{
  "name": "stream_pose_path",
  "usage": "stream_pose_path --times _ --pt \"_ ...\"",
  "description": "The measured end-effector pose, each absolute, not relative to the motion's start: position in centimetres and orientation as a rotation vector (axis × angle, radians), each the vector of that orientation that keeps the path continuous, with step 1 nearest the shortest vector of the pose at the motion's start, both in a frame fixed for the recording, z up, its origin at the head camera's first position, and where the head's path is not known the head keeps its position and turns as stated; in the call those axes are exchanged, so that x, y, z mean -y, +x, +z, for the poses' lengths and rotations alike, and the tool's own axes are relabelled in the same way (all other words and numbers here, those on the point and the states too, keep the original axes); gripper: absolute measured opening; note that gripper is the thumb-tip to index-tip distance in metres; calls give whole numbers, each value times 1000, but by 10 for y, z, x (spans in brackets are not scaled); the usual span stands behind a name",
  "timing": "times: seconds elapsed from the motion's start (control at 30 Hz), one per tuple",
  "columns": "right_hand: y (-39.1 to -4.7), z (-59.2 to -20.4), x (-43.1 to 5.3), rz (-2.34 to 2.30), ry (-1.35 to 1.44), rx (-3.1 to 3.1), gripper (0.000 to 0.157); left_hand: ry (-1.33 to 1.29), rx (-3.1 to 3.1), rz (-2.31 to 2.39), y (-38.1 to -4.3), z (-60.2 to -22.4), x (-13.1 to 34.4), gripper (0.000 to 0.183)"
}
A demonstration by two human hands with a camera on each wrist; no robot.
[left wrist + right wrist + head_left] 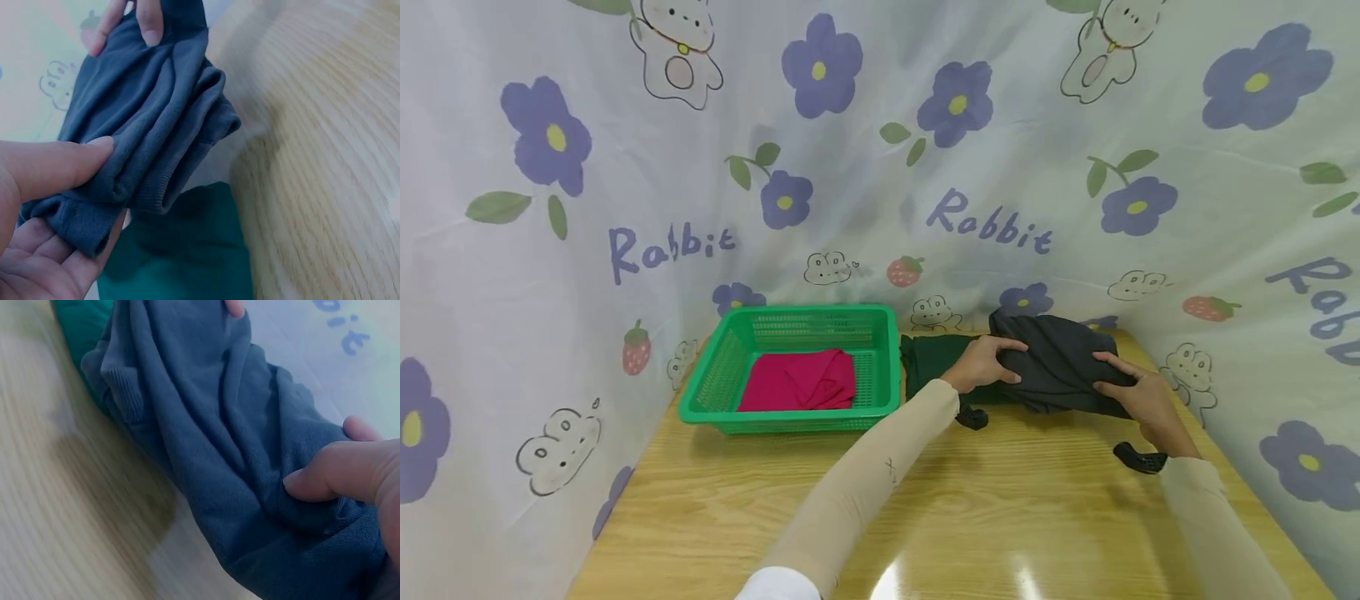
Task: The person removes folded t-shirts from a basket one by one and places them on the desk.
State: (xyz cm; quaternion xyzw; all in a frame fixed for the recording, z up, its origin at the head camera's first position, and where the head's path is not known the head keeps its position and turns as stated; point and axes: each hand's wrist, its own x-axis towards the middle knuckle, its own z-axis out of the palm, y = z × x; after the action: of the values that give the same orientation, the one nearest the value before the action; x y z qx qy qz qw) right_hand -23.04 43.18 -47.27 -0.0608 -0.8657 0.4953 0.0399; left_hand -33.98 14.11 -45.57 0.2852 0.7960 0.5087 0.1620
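Observation:
Both hands hold up a dark grey garment (pixel 1052 362) at the back right of the table, loosely bunched. My left hand (pixel 983 363) grips its left end, thumb on top and fingers beneath, as the left wrist view shows. Ribbed edges (pixel 159 187) of the garment hang near that hand. On the other end, my right hand (pixel 1150 402) pinches the fabric; its thumb (pixel 312 481) presses into the folds in the right wrist view. A dark green cloth (pixel 946 354) lies flat below and to the left, partly covered by the grey garment.
A green plastic basket (pixel 790 418) stands left of the dark green cloth, with a folded crimson cloth (pixel 805 379) inside. Black straps (pixel 972 417) show by the wrists. A printed white curtain (pixel 865 167) closes off the back and sides of the wooden table (pixel 1000 500).

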Motion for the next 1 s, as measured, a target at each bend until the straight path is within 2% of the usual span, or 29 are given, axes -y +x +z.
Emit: stream_pose_path --times 0.33,1.0 --pt "-236 -480 -444 1586 -202 2618 66 818 -2218 1425 -343 -465 -152 68" --pt "-240 -500 -472 1590 -247 2615 66 769 -2203 1337 -347 -486 -181 71"
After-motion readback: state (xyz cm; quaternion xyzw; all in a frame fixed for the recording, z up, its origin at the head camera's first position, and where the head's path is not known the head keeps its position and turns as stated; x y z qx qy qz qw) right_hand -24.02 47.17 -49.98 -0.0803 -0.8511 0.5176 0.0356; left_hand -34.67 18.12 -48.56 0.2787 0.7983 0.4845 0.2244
